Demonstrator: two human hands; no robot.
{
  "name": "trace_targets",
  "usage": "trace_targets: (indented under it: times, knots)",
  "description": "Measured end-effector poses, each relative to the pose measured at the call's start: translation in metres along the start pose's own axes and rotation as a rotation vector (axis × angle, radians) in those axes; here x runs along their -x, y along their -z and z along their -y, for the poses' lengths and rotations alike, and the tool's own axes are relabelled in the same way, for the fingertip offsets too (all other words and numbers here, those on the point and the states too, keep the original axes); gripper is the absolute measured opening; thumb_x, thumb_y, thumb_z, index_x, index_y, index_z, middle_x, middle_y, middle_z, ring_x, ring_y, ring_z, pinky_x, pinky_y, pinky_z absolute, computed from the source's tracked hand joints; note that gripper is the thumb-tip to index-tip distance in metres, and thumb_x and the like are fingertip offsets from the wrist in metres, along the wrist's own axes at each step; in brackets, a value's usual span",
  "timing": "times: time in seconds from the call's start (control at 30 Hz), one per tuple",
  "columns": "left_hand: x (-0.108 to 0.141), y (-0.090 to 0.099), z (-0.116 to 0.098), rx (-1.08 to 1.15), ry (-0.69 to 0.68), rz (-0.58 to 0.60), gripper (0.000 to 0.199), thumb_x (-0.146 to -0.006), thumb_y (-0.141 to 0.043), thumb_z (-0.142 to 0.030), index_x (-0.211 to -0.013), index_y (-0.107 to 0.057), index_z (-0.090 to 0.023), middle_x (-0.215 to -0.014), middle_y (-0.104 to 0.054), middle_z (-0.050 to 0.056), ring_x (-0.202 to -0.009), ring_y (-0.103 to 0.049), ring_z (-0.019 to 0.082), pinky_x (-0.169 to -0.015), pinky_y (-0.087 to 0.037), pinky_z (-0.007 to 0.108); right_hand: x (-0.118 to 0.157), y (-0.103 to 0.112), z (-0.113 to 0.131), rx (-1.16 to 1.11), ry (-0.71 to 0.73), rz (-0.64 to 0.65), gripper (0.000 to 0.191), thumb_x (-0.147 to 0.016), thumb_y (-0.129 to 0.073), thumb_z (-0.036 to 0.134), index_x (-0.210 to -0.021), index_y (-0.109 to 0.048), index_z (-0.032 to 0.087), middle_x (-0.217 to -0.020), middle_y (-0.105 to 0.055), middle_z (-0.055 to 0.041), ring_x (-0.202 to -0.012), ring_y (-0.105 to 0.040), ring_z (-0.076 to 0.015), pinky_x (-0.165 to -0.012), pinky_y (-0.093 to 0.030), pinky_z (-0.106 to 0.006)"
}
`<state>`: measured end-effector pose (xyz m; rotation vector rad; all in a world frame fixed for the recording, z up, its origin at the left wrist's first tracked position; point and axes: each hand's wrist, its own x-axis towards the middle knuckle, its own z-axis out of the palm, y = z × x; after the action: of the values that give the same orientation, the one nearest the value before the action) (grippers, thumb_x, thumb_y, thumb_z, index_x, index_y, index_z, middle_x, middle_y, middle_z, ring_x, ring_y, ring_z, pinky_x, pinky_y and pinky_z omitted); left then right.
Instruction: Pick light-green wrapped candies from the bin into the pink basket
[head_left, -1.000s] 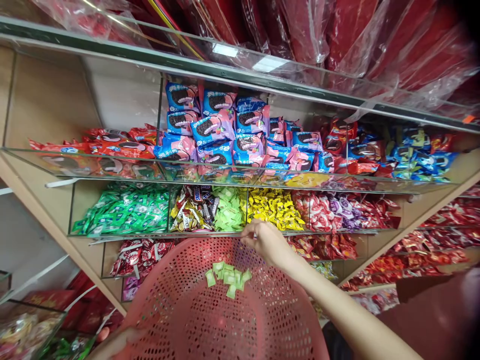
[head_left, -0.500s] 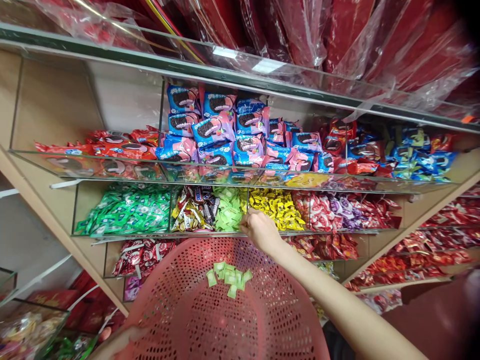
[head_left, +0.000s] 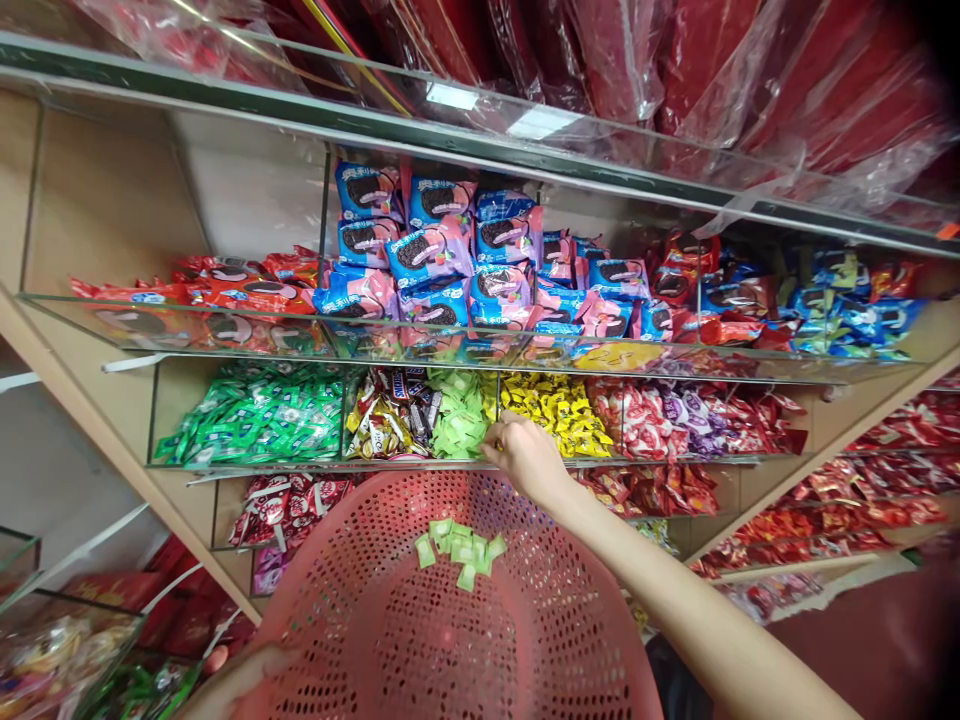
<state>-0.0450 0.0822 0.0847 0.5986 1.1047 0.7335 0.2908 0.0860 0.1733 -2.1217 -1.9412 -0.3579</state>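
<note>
My left hand (head_left: 247, 678) grips the left rim of a red perforated plastic basket (head_left: 360, 600), which is tilted below the shelf. Inside it lie several light green wrapped candies (head_left: 461, 548). My right hand (head_left: 529, 458) is over the basket's far rim, at the front of the shelf compartments. Its fingers are curled together beside a heap of light green candies (head_left: 459, 415), with yellow-wrapped candies (head_left: 559, 412) just behind and to the right. Whatever those fingers may hold is hidden.
Green-wrapped candies (head_left: 259, 415) fill the compartment at left. Blue and pink cookie packs (head_left: 435, 250) are stacked on the glass shelf (head_left: 450, 352) above my right hand. Red and purple sweets (head_left: 690, 420) lie at right. Wooden side panels (head_left: 112, 400) frame the shelves.
The view has shifted slightly. My right hand stays curled by the light green candies, and the basket with its candies keeps nearly the same place.
</note>
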Motion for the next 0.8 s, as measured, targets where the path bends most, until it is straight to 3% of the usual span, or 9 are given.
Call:
trace_targets:
  times: [0.2, 0.57, 0.8]
  knots:
    - [0.002, -0.002, -0.002, 0.002, 0.000, 0.005, 0.032, -0.084, -0.053, -0.031, -0.113, -0.056, -0.017, -0.113, -0.058, 0.008, -0.092, -0.059, 0.021, -0.076, -0.050, 0.040, 0.000, -0.002, 0.003, 0.056, -0.002, 0.028, 0.018, -0.082, -0.051, 0.019, -0.068, -0.062, 0.018, -0.080, -0.059, -0.0043, -0.067, -0.054, -0.0141, -0.051, -0.024, -0.025]
    - [0.003, -0.005, -0.003, -0.012, 0.023, 0.003, 0.030, -0.084, -0.053, -0.032, -0.110, -0.058, -0.017, -0.110, -0.060, 0.008, -0.090, -0.060, 0.020, -0.074, -0.051, 0.039, -0.003, 0.003, -0.004, -0.061, -0.035, -0.029, 0.018, -0.081, -0.049, 0.018, -0.071, -0.063, 0.020, -0.078, -0.058, -0.0026, -0.065, -0.053, -0.0135, -0.053, -0.028, -0.025]
    - [0.003, -0.002, -0.003, -0.039, 0.048, 0.024, 0.031, -0.084, -0.053, -0.031, -0.113, -0.056, -0.017, -0.114, -0.058, 0.008, -0.093, -0.059, 0.021, -0.076, -0.050, 0.040, 0.005, 0.039, -0.004, -0.414, -0.019, -0.167, 0.016, -0.080, -0.054, 0.021, -0.069, -0.063, 0.017, -0.069, -0.055, -0.0012, -0.063, -0.050, -0.0125, -0.061, -0.036, -0.025]
